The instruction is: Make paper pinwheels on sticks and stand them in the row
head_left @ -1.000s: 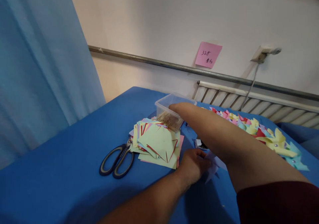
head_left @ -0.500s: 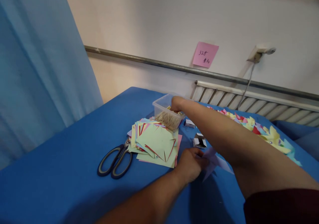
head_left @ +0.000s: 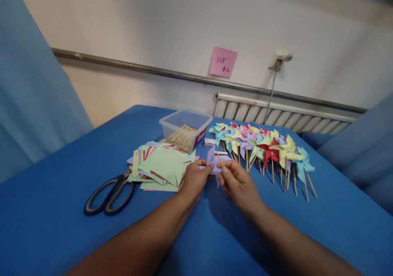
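Blue table [head_left: 61,235]: both hands pinch purple paper [head_left: 215,161], scissors [head_left: 109,192] nr.

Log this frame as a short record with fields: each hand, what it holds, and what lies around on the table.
left hand: pinches the left edge of a folded lilac paper piece
right hand: grips the same paper and a thin wooden stick against it
left of hands: stack of cut coloured paper squares; black-handled scissors
behind stack: clear plastic box of wooden sticks
right of hands: row of finished paper pinwheels on sticks
surface: blue cloth-covered table
wall: pink sticky note
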`<state>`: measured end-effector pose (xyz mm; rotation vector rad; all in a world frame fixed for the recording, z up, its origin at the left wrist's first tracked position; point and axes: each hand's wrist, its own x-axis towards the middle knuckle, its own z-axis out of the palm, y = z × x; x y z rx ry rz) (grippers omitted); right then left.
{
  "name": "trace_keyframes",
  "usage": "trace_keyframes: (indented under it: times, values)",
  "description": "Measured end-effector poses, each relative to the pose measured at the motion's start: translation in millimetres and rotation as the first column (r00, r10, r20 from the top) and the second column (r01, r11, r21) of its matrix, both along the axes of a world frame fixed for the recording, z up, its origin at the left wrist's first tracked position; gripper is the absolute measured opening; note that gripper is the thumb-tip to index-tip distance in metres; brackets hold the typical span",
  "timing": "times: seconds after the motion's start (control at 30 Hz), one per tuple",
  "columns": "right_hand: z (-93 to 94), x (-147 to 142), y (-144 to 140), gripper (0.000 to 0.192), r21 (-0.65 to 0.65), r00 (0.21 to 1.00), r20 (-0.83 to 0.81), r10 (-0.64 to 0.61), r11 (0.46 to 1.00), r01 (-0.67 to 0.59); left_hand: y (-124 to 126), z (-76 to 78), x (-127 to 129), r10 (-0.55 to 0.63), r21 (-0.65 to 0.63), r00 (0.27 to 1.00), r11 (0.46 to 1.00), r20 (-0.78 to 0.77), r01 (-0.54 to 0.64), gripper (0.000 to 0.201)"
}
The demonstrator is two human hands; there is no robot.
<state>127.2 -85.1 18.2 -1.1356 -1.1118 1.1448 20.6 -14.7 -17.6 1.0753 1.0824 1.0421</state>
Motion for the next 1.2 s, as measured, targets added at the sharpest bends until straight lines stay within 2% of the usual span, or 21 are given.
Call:
trace_keyframes:
  times: [0.07,0.13,0.27,0.53,0.77,1.2]
  values:
    - [-21.1,1.6,-4.9,0.035,-0.102,0.999,-0.049,-0.003,0.995,-0.002,3.4,2.5,-1.5,0.038,0.035,0.999,0.999,-0.001,-0.038,0.027]
    - [-34.2,4.3,-2.5,0.039,-0.148,0.997,-0.068,0.036,0.988,-0.046,5.5,5.1,-2.1,0.069,0.056,0.997,0.996,-0.017,-0.068,0.029]
    - [-43.6,11.3,4.4,0.043,-0.173,0.983,-0.126,0.135,0.972,-0.156,5.4,9.4,-1.7,0.064,0.122,0.994,0.991,-0.086,-0.053,0.032]
    - [-39.7,15.9,5.8,0.046,-0.240,0.960,-0.258,0.112,0.955,-0.176,-0.7,12.2,-0.6,0.032,0.220,0.974,0.975,-0.223,0.019,0.024]
    - [-35.9,15.9,2.5,0.044,-0.230,0.940,-0.323,0.113,0.954,-0.194,-3.7,12.3,-0.1,-0.037,0.092,0.995,0.995,-0.088,0.045,0.028]
    - [-32.1,19.2,1.0,0.045,-0.239,0.940,-0.326,0.102,0.953,-0.186,-9.6,12.5,1.4,-0.094,0.076,0.989,0.992,-0.116,0.104,0.023]
